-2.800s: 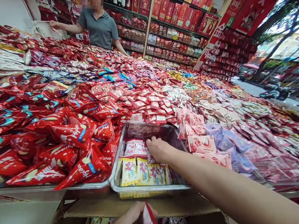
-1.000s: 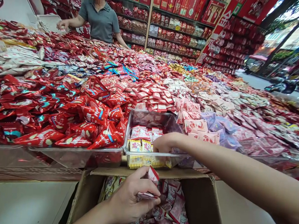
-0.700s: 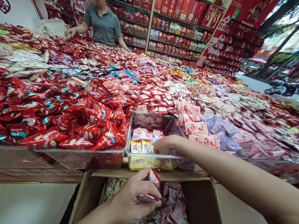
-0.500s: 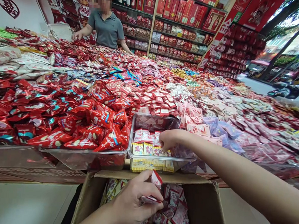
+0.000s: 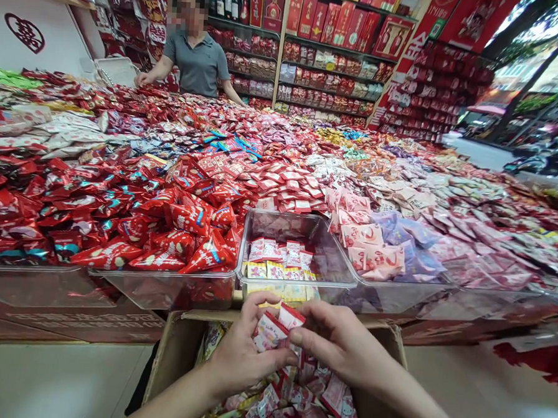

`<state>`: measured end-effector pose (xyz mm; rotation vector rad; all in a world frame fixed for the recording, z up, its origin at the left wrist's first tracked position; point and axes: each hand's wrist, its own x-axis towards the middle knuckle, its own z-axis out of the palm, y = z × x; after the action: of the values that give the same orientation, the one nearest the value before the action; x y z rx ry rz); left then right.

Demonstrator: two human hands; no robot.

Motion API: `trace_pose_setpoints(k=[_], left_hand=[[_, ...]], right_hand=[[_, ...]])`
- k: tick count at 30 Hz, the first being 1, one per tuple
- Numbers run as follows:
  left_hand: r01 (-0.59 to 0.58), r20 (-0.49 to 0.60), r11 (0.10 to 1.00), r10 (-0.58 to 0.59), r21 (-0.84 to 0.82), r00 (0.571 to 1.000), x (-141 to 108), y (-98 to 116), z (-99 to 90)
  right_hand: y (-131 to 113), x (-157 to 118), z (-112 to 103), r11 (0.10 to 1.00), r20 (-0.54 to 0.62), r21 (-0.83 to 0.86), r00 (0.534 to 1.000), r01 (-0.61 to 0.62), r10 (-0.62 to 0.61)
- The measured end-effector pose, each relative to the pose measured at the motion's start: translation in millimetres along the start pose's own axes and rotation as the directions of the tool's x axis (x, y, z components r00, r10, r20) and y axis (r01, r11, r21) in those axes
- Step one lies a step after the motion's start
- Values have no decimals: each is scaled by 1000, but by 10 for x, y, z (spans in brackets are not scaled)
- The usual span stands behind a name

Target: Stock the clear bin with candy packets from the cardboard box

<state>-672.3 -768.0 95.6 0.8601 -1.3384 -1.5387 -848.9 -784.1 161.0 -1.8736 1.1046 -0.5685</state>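
Lower centre of frame: left hand [image 5: 236,353] pinches red-edged packets [image 5: 269,333] above open carton [image 5: 169,348]; right hand [image 5: 344,346] meets their edge, grip unclear. Step looks like arranging packets between hands; next move calls for steady fingertips.

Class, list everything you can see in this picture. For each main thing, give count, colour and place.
Held packets: at least two, pink-white with red edges, above the box
Cardboard box: one, brown, below the bin
Loose packets: many, pink and yellow, inside the box
Clear bin: one, transparent, front centre
Yellow packets: several, yellow-white, bin front
Pink packets: several, pink-white, behind the yellow ones
Red bags: many, red, left of bin
Purple bags: several, right of bin
Gift boxes: several, red, back shelf
Bottles: several, dark, back shelf
Person: one, grey shirt, behind the display
Left hand: one, bare, holding packets
Right hand: one, bare, touching them
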Motion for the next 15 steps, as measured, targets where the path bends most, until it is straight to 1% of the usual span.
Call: trace_pose_setpoints(k=[2,4,6,8,9,11,13,15], left_hand=[[55,17,998,-55,-42,998,12,10,32],[93,25,993,-91,-78,996,33,30,48],[111,-5,990,-112,-84,994,57,46,49],[123,-44,989,-127,-87,991,75,50,47],[132,-47,986,-138,-102,989,79,47,47],[164,-9,972,-168,-171,986,73,32,55],[199,58,949,-190,-245,980,53,10,71],[222,117,926,-195,-304,974,31,-13,89]], right_hand=[[129,-25,100,998,-46,70,999,-1,4],[241,-26,152,972,-85,231,994,-41,62],[322,-30,178,890,-91,444,983,-104,160],[358,-52,190,797,-76,591,974,-127,211],[359,-70,190,774,-83,625,977,-102,195],[342,-115,178,775,-113,632,989,-4,98],[326,-159,156,820,-109,566,994,83,-26],[333,-192,142,875,-84,465,991,134,-107]])
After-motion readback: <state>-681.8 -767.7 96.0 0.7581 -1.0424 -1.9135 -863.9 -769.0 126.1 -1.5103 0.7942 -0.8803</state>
